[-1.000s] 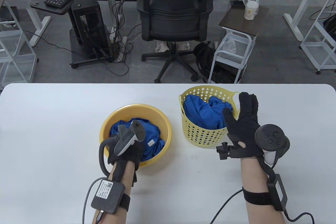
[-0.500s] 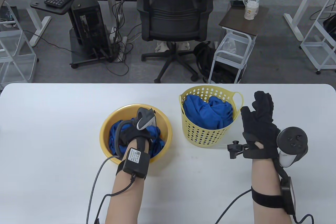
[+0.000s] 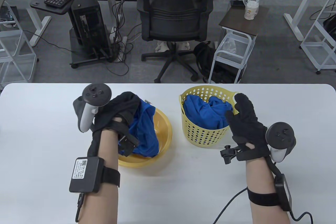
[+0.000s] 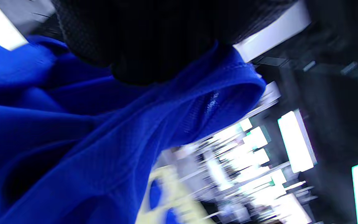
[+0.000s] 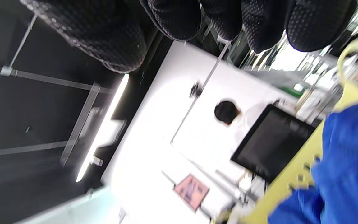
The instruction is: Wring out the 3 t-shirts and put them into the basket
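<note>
My left hand point(image 3: 123, 108) grips a blue t-shirt point(image 3: 143, 132) and holds it lifted above the yellow basin point(image 3: 165, 126), the cloth hanging down into the bowl. In the left wrist view the black glove point(image 4: 154, 40) bunches the blue fabric point(image 4: 73, 130) close to the lens. The yellow perforated basket point(image 3: 204, 132) stands to the right and holds blue t-shirts point(image 3: 207, 113). My right hand point(image 3: 240, 111) hovers with straight fingers at the basket's right rim, by its handle, holding nothing. In the right wrist view the gloved fingertips point(image 5: 172, 21) hang over the basket rim point(image 5: 294, 177).
The white table point(image 3: 39, 129) carries only the basin and the basket. Beyond its far edge stand a black office chair point(image 3: 173, 16), a small white trolley point(image 3: 231, 53) and a computer stand point(image 3: 86, 24).
My left hand took hold of the t-shirt in the basin and raised it up and to the left. My right hand drifted right, then came back to the basket's rim.
</note>
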The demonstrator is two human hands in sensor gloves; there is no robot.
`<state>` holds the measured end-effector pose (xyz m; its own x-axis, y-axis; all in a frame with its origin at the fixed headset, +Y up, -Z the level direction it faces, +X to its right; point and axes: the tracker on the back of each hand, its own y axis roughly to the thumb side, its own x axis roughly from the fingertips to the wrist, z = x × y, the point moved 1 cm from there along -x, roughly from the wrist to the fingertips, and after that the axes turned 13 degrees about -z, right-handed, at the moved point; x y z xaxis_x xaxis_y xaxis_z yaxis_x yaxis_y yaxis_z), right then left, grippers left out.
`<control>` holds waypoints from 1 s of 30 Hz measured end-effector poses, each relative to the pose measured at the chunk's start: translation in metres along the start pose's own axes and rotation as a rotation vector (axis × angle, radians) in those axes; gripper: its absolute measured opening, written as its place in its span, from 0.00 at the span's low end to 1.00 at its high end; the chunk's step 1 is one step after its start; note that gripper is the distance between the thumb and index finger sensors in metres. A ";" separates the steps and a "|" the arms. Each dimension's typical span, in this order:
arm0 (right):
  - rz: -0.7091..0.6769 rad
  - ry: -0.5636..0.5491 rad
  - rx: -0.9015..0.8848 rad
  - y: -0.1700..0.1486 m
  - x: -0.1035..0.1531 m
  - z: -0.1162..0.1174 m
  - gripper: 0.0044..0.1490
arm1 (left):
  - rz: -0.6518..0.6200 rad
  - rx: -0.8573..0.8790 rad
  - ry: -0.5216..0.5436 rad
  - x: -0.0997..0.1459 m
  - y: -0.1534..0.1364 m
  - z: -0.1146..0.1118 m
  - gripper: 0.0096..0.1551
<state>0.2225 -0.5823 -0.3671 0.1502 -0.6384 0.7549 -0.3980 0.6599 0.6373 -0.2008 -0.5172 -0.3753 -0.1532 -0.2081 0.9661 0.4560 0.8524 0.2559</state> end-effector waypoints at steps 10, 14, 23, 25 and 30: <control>-0.130 0.501 0.068 0.012 0.007 0.098 0.76 | -0.517 0.282 -0.088 0.064 0.137 0.016 0.19; -0.269 0.529 -0.014 0.023 0.020 0.136 0.87 | -0.625 0.377 -0.212 0.084 0.169 -0.007 0.19; -0.149 0.519 -0.437 0.043 0.042 0.183 0.29 | -0.632 0.573 -0.146 0.104 0.151 -0.005 0.20; -0.088 0.444 -0.377 0.037 0.032 0.163 0.28 | -0.614 0.550 -0.058 0.109 0.132 0.025 0.20; 0.193 0.110 -0.438 -0.001 0.007 0.084 0.28 | -0.391 0.297 0.243 0.132 0.058 0.097 0.20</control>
<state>0.1483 -0.6209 -0.3754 0.2155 -0.4583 0.8623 -0.0130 0.8816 0.4718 -0.2792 -0.4486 -0.2365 -0.0382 -0.6114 0.7904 0.1336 0.7807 0.6104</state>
